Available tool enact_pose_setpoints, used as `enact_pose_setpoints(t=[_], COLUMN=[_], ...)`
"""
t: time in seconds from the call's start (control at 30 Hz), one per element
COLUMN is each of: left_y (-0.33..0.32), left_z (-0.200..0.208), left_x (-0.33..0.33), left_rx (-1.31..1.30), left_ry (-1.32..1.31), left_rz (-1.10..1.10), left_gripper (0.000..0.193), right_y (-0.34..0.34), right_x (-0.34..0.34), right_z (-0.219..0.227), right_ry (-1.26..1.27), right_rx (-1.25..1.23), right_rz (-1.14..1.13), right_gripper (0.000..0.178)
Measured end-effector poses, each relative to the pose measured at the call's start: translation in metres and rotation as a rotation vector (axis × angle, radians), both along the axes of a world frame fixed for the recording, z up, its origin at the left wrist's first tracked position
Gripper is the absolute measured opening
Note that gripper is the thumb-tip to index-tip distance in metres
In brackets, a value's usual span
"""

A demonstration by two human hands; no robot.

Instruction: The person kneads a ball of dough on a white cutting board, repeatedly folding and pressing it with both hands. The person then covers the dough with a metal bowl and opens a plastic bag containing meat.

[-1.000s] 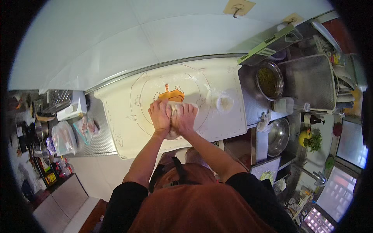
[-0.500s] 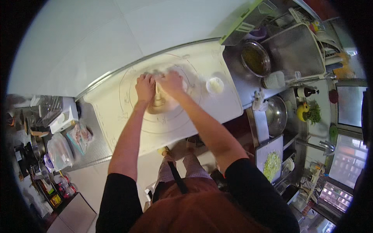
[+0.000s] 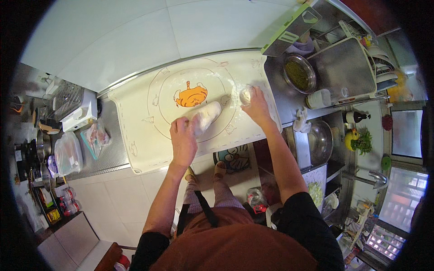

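A thick, pale roll of dough (image 3: 209,114) lies aslant on the white pastry mat (image 3: 131,118), just below the mat's orange cartoon print. Curled fingers of my left hand (image 3: 184,140) grip its near left end. To the right, a small round bowl of white flour (image 3: 245,95) sits on the mat. My right hand (image 3: 257,107) is round the bowl's right side, thumb at the near edge and fingers toward the far edge. Part of the bowl is hidden under that hand. Loose flour dusts the mat beside it.
Right of the mat are a metal bowl of dark green stuff (image 3: 298,73), a clear plastic tub (image 3: 319,98) and a sink basin (image 3: 320,142). Chopped pale greens (image 3: 315,192) lie on a board. Plastic bags (image 3: 96,139) rest on the left counter. A wall borders the mat's far side.
Both hands were together on the dough over the mat's middle. The dough now lies nearer me as a roll, uncovering the orange print. My right hand has moved right to the bowl.
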State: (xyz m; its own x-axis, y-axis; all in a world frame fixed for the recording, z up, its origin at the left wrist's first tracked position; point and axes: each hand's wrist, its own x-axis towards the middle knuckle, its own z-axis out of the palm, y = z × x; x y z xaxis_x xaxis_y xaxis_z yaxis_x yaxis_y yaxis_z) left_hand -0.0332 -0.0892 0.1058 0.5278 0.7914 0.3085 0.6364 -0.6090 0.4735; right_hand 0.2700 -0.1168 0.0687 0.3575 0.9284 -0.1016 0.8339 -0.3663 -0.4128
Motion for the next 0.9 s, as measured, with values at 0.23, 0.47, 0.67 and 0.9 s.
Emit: enact_pose_setpoints(t=[0.23,0.47,0.67,0.9], left_y=[-0.003,0.010,-0.029,-0.041], left_z=[-0.003,-0.019,-0.032,-0.049], left_x=[0.022,0.039,-0.006,-0.045], left_rx=[0.089,-0.014,0.069,0.060], left_ry=[0.064,0.317,0.222,0.027], left_rz=[0.109,0.034,-0.026,-0.055], left_gripper=[0.056,0.075,0.076,0.073], right_y=[0.000,0.022,0.030,-0.022], right_x=[-0.011,0.051,0.059,-0.009], right_z=[0.015,-0.017,-0.019,-0.037], right_ry=[0.003,-0.171,-0.289,0.054], right_rx=[0.128,0.265,0.294,0.220], right_rz=[0.123,-0.085,-0.088,0.166], right_gripper=[0.078,0.080,0.078,0.050])
